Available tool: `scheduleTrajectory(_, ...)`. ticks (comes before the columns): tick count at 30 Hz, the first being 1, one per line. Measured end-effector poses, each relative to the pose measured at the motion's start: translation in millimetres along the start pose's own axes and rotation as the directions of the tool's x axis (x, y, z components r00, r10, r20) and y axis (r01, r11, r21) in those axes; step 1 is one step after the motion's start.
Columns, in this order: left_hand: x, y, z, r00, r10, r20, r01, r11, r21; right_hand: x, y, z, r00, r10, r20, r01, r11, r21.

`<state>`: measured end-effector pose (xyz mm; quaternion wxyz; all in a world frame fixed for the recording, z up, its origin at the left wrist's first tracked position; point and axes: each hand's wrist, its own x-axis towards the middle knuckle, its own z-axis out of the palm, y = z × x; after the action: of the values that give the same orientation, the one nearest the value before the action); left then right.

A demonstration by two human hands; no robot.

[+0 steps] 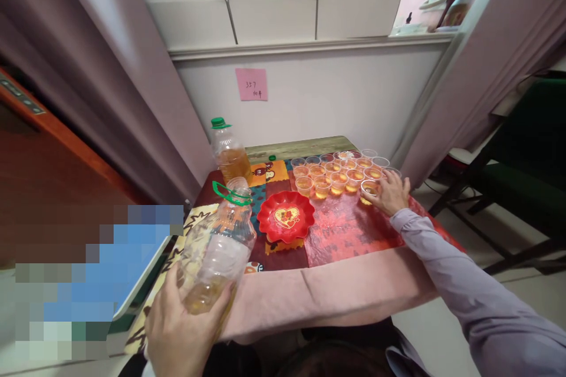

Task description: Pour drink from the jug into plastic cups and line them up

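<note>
A bare left hand (181,318) wraps firmly round a large, clear, ribbed plastic bottle with a green looped handle (227,247), thumb on one side and fingers on the other; the bottle is at the near left of the table, open mouth uppermost, shallow amber liquid low inside; the right hand (392,191), its wrist in a smooth lilac sleeve, is curled and part-open over a small, clear, round plastic cup (369,189) at the near right end of several rows of matching amber-filled clear cups (338,181), though I cannot tell whether the fingers pinch it; between bottle and cups sits a glossy red, scallop-edged dish with a gold heart (286,235); behind, to the left, stands a second clear bottle with a green cap and amber liquid (232,159); beneath lie a colourful patterned tablecloth (287,256), a shiny, translucent red sheet (345,235) and, along the near edge, soft pale-pink fabric (318,294); a square pink paper note (252,83) is on the smooth white wall (331,94).
</note>
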<state>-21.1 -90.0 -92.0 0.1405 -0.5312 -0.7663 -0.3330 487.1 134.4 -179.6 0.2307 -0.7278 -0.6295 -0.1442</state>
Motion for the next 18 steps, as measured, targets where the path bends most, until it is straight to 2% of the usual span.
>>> scheduleTrajectory(7,-2.9,-4.3,3.3,0.999,0.029,-0.022,-0.028,1.000,0.010,-4.8,-6.2,-0.6,1.000,0.011,-0.013,-0.011,0.999,-0.032)
scheduleTrajectory(12,-8.8,-6.3,5.6,0.997,0.072,-0.040,-0.071,0.997,0.025,-12.5,-9.6,-8.7,0.987,0.015,-0.158,-0.008,0.999,0.043)
scheduleTrajectory(15,-12.6,-7.7,6.1,0.993,0.106,-0.058,-0.105,0.994,0.028,-4.3,-25.9,-19.2,0.957,-0.058,-0.283,0.091,0.991,0.103)
scheduleTrajectory(18,-15.6,-9.7,6.8,0.988,0.128,-0.080,-0.125,0.991,0.046,8.3,-70.0,-34.8,0.922,-0.214,-0.324,0.293,0.931,0.220)
